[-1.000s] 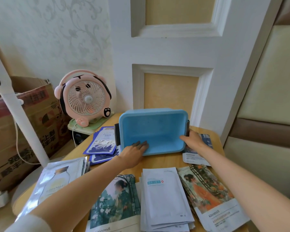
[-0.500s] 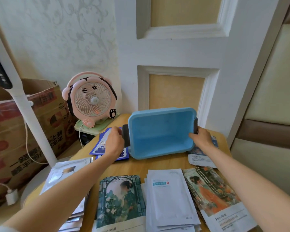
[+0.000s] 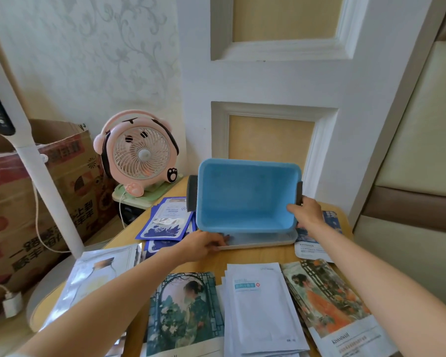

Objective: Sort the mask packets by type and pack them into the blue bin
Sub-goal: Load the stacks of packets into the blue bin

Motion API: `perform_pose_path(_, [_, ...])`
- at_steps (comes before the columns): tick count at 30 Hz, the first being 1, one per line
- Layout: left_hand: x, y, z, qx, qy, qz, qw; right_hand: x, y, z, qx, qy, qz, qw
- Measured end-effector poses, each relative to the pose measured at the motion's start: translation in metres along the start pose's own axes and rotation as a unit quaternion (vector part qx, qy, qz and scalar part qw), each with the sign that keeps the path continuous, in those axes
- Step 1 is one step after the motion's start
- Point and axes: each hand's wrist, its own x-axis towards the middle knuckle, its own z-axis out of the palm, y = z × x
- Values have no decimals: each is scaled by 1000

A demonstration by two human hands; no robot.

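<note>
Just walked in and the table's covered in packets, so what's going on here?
A person is holding the empty blue bin tipped up on its side, opening towards them, with the right hand gripping its right wall. The left hand touches a flat grey tray under the bin. Mask packets lie in sorted stacks on the table, none packed yet.

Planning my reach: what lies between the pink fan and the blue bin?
Head view: a pile of dark blue mask packets lies between the pink fan and the blue bin.
</note>
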Motion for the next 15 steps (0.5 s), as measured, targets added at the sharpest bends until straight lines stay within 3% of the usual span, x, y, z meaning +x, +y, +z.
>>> perform_pose_path(3, [-5, 2, 0, -37, 14, 0, 999, 6, 10, 4, -45, -4, -5, 999])
perform_pose_path(7, [-19, 16, -23, 22, 10, 7, 1000, 0, 6, 3, -49, 5, -10, 999])
perform_pose_path(10, [-43, 33, -59, -70, 170, -10, 983, -8, 4, 1, -34, 18, -1, 999])
perform_pose_path(12, [-54, 29, -77, -133, 313, -34, 940, -10, 6, 0, -36, 11, 0, 999])
perform_pose_path(14, [-51, 12, -90, -139, 402, -124, 897, -13, 8, 0, -45, 4, -1, 999])
perform_pose_path(15, [-46, -1, -93, -123, 408, -198, 883, -14, 8, 1, -48, 3, 2, 999])
